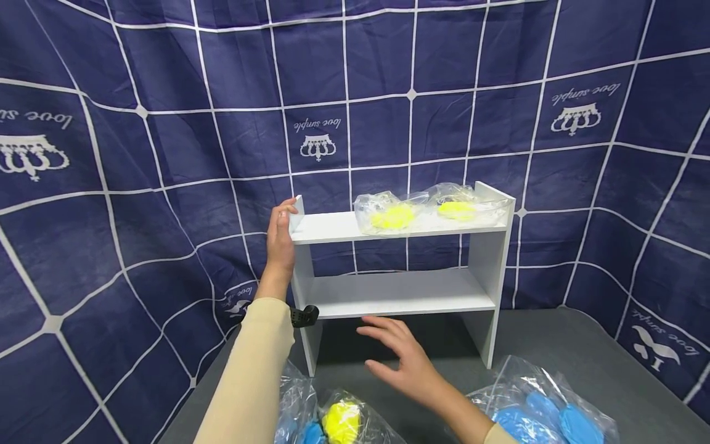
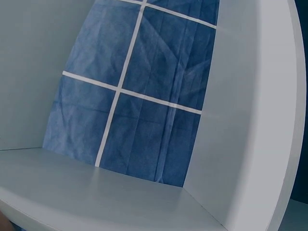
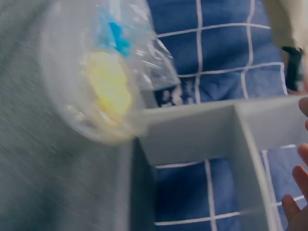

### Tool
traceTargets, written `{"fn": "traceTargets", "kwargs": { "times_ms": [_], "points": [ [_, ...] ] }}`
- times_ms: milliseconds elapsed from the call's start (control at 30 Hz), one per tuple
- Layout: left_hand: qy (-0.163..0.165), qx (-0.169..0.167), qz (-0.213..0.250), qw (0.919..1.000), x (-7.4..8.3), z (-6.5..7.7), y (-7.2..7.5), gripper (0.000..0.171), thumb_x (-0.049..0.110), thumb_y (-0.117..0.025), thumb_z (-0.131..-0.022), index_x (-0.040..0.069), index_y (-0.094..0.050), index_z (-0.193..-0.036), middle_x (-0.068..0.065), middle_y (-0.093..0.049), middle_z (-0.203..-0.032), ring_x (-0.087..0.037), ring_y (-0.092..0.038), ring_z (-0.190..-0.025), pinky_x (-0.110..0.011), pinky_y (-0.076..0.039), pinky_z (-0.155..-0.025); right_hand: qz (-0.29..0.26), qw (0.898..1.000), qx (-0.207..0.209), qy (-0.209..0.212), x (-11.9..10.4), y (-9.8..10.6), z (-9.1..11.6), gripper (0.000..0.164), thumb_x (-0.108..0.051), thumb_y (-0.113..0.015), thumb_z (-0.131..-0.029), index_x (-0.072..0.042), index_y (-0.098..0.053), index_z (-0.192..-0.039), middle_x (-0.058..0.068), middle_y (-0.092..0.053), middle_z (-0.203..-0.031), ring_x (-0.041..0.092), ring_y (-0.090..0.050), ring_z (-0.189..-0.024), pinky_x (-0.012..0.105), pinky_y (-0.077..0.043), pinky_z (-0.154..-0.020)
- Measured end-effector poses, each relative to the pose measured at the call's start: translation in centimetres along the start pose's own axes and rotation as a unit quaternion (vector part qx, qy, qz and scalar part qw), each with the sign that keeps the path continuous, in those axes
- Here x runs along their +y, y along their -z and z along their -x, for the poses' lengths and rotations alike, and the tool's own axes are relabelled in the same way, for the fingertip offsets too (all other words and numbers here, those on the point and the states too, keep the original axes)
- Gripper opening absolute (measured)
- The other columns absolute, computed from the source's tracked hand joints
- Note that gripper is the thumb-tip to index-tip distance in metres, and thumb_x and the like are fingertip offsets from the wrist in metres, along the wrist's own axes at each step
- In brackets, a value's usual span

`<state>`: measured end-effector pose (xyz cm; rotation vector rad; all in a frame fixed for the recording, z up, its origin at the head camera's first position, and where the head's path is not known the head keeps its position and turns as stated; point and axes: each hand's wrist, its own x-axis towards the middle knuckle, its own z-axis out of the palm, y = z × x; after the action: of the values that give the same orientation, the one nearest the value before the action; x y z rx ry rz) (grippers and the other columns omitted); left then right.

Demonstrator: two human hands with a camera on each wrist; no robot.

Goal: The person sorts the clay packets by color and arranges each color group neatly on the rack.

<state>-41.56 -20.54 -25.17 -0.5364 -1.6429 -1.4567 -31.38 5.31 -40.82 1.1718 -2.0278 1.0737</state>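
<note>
A small white shelf unit (image 1: 399,290) stands against the cloth backdrop. At the top of its left side panel, my left hand (image 1: 281,243) grips the edge with bent fingers. My right hand (image 1: 407,367) hovers in front of the lower board, fingers spread and holding nothing; its fingers (image 3: 301,178) show at the edge of the right wrist view. On the top board lie two clear plastic bags with yellow contents, one near the middle (image 1: 391,214) and one to the right (image 1: 457,208). The left wrist view looks into the unit, past its white boards (image 2: 86,192).
Below my arms, a clear bag with a yellow piece (image 1: 342,422) and some blue lies at the front left. Another bag of blue pieces (image 1: 579,424) lies at the front right. Dark blue checked cloth (image 1: 388,123) hangs behind and beside the grey tabletop (image 1: 588,351).
</note>
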Motion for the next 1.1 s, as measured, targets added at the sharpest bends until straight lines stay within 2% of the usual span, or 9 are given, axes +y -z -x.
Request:
{"fn": "traceTargets", "kwargs": {
  "times_ms": [133,200,267,367,467,733,867,967,1100],
  "points": [
    [-0.003,0.001,0.003,1.0,-0.2,-0.1,0.3,0.037,0.023,-0.031,-0.102,-0.008,-0.048,-0.113,-0.017,-0.049,-0.149,-0.03,-0.033,-0.148,-0.043,-0.017,-0.122,-0.016,0.999,-0.03,0.01,0.0,-1.9,1.1,0.058,-0.018,-0.077,-0.085,-0.021,-0.057,-0.139,0.002,-0.053,-0.149,0.023,-0.051,-0.129,0.041,-0.048,-0.099],
    [-0.003,0.002,0.004,1.0,-0.2,0.0,0.3,0.037,0.021,-0.03,-0.101,-0.01,-0.047,-0.113,-0.02,-0.048,-0.149,-0.032,-0.032,-0.148,-0.044,-0.015,-0.122,-0.04,0.996,-0.072,-0.016,0.0,-2.7,1.7,0.06,-0.022,-0.076,-0.086,-0.025,-0.053,-0.142,-0.001,-0.049,-0.152,0.023,-0.049,-0.132,0.042,-0.048,-0.099],
    [-0.002,-0.002,0.009,1.0,0.2,0.1,0.3,0.037,0.018,-0.029,-0.101,-0.012,-0.045,-0.114,-0.023,-0.046,-0.149,-0.035,-0.031,-0.148,-0.046,-0.014,-0.123,-0.064,0.989,-0.123,-0.053,0.0,-3.3,2.3,0.064,-0.027,-0.075,-0.088,-0.03,-0.048,-0.146,-0.004,-0.043,-0.156,0.023,-0.045,-0.137,0.044,-0.048,-0.101],
    [0.002,-0.009,0.013,0.9999,1.7,0.5,0.0,0.038,0.018,-0.029,-0.1,-0.015,-0.043,-0.113,-0.028,-0.043,-0.149,-0.039,-0.029,-0.148,-0.047,-0.014,-0.123,-0.096,0.972,-0.19,-0.094,0.3,-4.0,3.1,0.069,-0.032,-0.074,-0.089,-0.036,-0.041,-0.15,-0.008,-0.035,-0.161,0.024,-0.039,-0.142,0.048,-0.045,-0.103],
    [0.004,-0.01,0.017,0.9998,3.2,1.0,-0.2,0.039,0.019,-0.031,-0.1,-0.017,-0.041,-0.112,-0.03,-0.043,-0.148,-0.039,-0.029,-0.148,-0.047,-0.015,-0.122,-0.116,0.961,-0.229,-0.104,0.9,-4.7,3.7,0.074,-0.036,-0.074,-0.088,-0.035,-0.038,-0.152,-0.007,-0.03,-0.164,0.026,-0.035,-0.145,0.05,-0.043,-0.106],
    [0.003,-0.009,0.011,0.9999,3.5,1.1,-0.1,0.034,0.012,-0.029,-0.1,-0.017,-0.043,-0.112,-0.029,-0.044,-0.147,-0.038,-0.031,-0.147,-0.046,-0.016,-0.122,-0.088,0.953,-0.271,-0.098,2.2,-6.1,5.1,0.085,-0.044,-0.077,-0.083,-0.035,-0.033,-0.154,-0.005,-0.032,-0.163,0.032,-0.034,-0.147,0.058,-0.041,-0.106],
    [0.005,-0.01,0.012,0.9999,3.5,1.1,-0.2,0.034,0.012,-0.029,-0.1,-0.016,-0.044,-0.112,-0.028,-0.044,-0.147,-0.037,-0.032,-0.147,-0.044,-0.017,-0.122,-0.118,0.937,-0.305,-0.123,2.6,-6.6,5.5,0.084,-0.041,-0.077,-0.085,-0.036,-0.031,-0.155,-0.002,-0.032,-0.164,0.029,-0.031,-0.149,0.056,-0.041,-0.107],
    [0.005,-0.013,0.011,0.9998,3.6,1.0,-0.2,0.034,0.012,-0.029,-0.1,-0.016,-0.044,-0.113,-0.028,-0.044,-0.148,-0.038,-0.031,-0.147,-0.044,-0.017,-0.122,-0.124,0.931,-0.318,-0.128,2.9,-6.9,5.7,0.082,-0.041,-0.075,-0.087,-0.031,-0.032,-0.156,0.003,-0.032,-0.164,0.026,-0.031,-0.149,0.053,-0.041,-0.107],
    [0.003,-0.011,0.008,0.9999,3.8,1.0,-0.2,0.035,0.013,-0.029,-0.1,-0.016,-0.043,-0.112,-0.029,-0.044,-0.148,-0.038,-0.031,-0.147,-0.045,-0.016,-0.122,-0.091,0.939,-0.314,-0.111,3.1,-7.2,5.9,0.086,-0.044,-0.077,-0.084,-0.027,-0.033,-0.156,0.004,-0.034,-0.163,0.028,-0.034,-0.148,0.056,-0.041,-0.106]
  ]
}}
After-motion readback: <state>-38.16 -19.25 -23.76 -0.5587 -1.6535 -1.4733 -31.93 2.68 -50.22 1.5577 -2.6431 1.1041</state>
